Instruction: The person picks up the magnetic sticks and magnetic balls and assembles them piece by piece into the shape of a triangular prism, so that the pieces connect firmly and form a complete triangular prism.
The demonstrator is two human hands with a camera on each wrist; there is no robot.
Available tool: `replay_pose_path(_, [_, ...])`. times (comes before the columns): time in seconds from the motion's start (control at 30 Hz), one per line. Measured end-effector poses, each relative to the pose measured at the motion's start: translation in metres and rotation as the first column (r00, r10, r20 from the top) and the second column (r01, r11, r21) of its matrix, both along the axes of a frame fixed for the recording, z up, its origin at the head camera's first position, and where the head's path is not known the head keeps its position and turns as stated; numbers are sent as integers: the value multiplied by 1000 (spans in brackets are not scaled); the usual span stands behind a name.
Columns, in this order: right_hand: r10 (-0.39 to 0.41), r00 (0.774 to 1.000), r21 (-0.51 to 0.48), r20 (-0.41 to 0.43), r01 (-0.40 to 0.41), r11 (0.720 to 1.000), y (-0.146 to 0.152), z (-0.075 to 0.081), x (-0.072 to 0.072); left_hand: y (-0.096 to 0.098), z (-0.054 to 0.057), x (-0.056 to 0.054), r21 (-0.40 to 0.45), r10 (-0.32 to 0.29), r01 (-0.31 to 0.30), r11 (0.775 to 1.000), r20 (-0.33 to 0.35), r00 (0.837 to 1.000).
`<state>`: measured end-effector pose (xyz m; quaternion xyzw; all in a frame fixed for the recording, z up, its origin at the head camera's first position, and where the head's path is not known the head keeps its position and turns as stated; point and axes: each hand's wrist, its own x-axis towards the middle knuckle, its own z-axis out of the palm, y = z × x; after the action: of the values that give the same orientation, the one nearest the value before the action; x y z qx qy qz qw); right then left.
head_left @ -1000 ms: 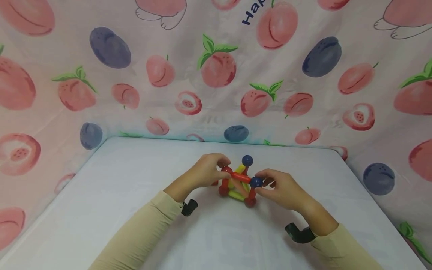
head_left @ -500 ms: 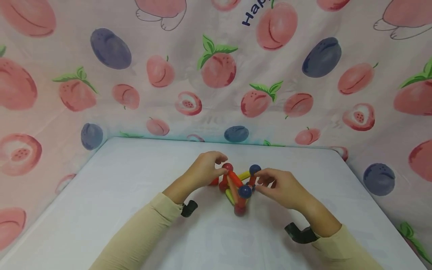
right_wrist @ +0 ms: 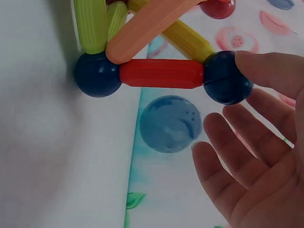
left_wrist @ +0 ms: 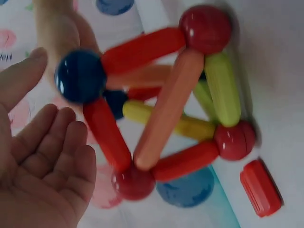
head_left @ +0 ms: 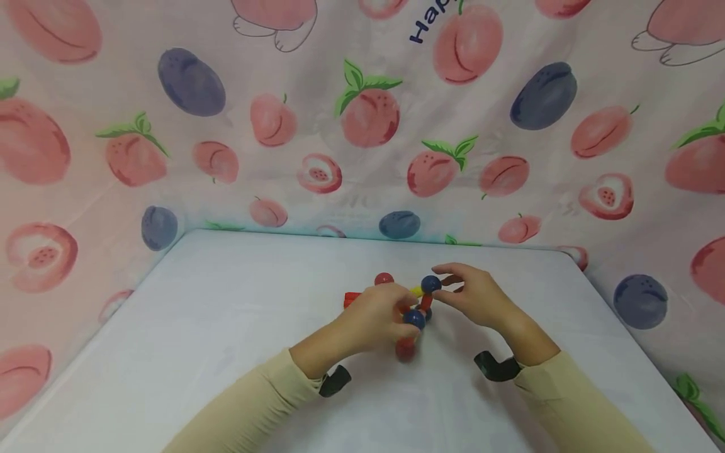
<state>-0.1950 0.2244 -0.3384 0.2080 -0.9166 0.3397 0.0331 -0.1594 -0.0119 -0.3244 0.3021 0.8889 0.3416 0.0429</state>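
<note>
A toy frame of ridged sticks and balls stands on the white table, with red, yellow, green and orange sticks (left_wrist: 168,111) between red and blue balls. My left hand (head_left: 368,318) reaches over its front; thumb and fingers stand spread either side of a blue ball (left_wrist: 80,76), a small gap showing in the left wrist view. At the frame's right, my right hand (head_left: 476,296) pinches another upper blue ball (right_wrist: 228,77) between thumb and index finger, other fingers loose. A red stick (right_wrist: 161,73) joins that ball to a lower blue ball (right_wrist: 98,74).
A loose red stick (left_wrist: 260,187) lies on the table (head_left: 255,283) beside the frame, partly behind my left hand in the head view. Behind the table's far edge hangs a fruit-printed cloth (head_left: 226,207).
The frame has turned, its front blue ball swinging left and nearer me. My left hand has moved from the back red ball to that blue ball; my right hand has shifted up to the rear one.
</note>
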Motion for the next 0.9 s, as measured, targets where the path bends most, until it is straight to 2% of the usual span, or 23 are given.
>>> replay_pose_path(0.13, [32,999,-9,39,-31,999,-2,-3,-5,7,-3,3,-55,2,-6,998,-74,997])
replay_pose_path(0.3, [28,997,0,68,-28,1000,-1,-2,-3,6,-4,4,-66,13,-18,998,-79,997])
replay_pose_path(0.43, [32,998,12,54,-33,999,3,-2,1,0,-4,2,-57,-6,2,998,-84,996])
replay_pose_path(0.6, [64,997,7,31,-64,998,8,-2,8,-12,-7,-4,-14,2,-3,1000,-60,998])
replay_pose_path(0.9, [46,996,-13,74,-45,999,5,-4,15,-25,-11,-22,28,62,-62,998,-28,998])
